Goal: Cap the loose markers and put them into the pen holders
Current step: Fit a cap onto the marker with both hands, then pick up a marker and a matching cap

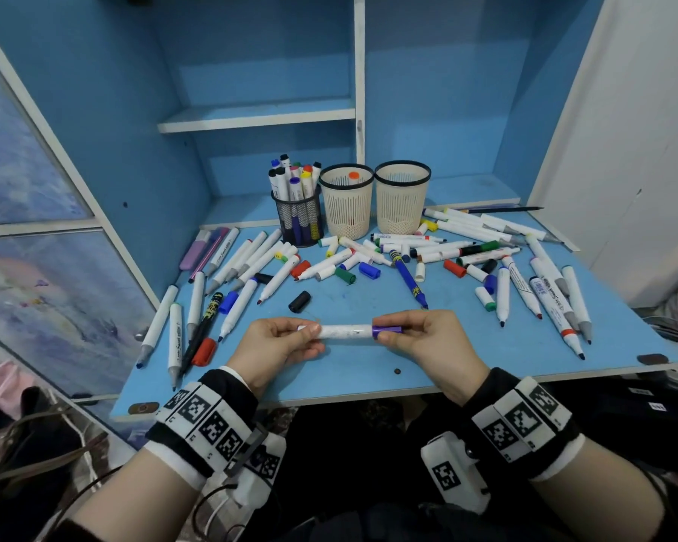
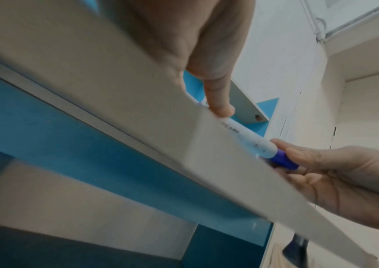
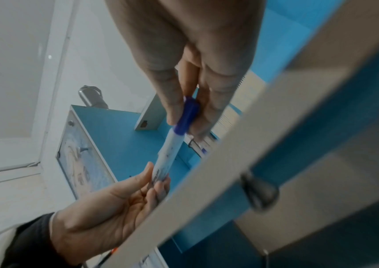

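Observation:
A white marker point(image 1: 345, 331) lies level between both hands above the blue desk's front. My left hand point(image 1: 286, 342) pinches its left end, thumb on top. My right hand point(image 1: 408, 333) pinches the purple cap point(image 1: 386, 330), which sits on the marker's right end. The left wrist view shows the marker point(image 2: 243, 137) and cap point(image 2: 282, 159) from below the desk edge; the right wrist view shows the cap point(image 3: 187, 116) between my right fingers and the barrel point(image 3: 168, 156) running to the left hand. At the back stand a black mesh holder point(image 1: 299, 217) full of markers and two beige holders point(image 1: 347, 201) point(image 1: 402, 197).
Many loose markers and caps lie scattered over the blue desk point(image 1: 349, 369), left, middle and right. A black cap point(image 1: 299, 301) and a blue marker point(image 1: 408, 277) lie just beyond my hands. Blue shelving rises behind; a white wall stands at the right.

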The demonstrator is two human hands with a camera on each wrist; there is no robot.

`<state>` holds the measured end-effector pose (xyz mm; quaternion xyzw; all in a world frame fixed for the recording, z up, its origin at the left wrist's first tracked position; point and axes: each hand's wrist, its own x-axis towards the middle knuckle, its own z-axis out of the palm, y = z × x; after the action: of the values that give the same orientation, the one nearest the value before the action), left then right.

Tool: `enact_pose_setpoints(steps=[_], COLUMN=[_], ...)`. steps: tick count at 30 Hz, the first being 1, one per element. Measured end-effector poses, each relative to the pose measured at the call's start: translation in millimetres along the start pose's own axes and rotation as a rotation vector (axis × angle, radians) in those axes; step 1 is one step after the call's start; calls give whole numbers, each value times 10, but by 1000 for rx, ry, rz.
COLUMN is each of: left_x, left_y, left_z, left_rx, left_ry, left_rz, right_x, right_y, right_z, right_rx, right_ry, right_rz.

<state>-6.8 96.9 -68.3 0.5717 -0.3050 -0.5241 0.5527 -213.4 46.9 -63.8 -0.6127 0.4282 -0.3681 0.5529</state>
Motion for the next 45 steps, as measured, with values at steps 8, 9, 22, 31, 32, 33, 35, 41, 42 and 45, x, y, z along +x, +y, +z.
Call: enact_pose_setpoints(steps=[8, 9, 22, 31, 32, 33, 35, 41, 42, 45], left_x=[84, 110, 940, 1331, 1363, 1402, 1496, 1782, 1817, 1897], left_y=[710, 840, 2091, 2154, 2130, 2103, 2042, 1855, 1827, 1753], left_z=[-34, -29, 101, 397, 434, 470, 529, 673, 696, 725], left_rx=[20, 61, 634, 838, 867, 876, 881, 985, 1014, 1080], left_ry=[148, 171, 391, 381, 373, 360, 339, 305, 294, 261], left_rz=[185, 231, 589, 680, 695, 696, 701, 689, 677, 650], right_x=[331, 408, 1114, 1173, 1169, 1164, 1137, 953, 917, 824], right_y=[-399, -416, -514, -602, -606, -612, -646, -711, -715, -712], right_z=[-379, -422, -446, -461, -483, -507, -556, -633, -638, -645], right_rx=[-174, -240, -1215, -1351, -1345, -1321, -1226, -593, -523, -393], right_ry=[-13, -24, -255, -362, -346, -327, -288, -137, -131, -121], right_rz=[-48, -33, 92, 177, 180, 175, 152, 107, 97, 51])
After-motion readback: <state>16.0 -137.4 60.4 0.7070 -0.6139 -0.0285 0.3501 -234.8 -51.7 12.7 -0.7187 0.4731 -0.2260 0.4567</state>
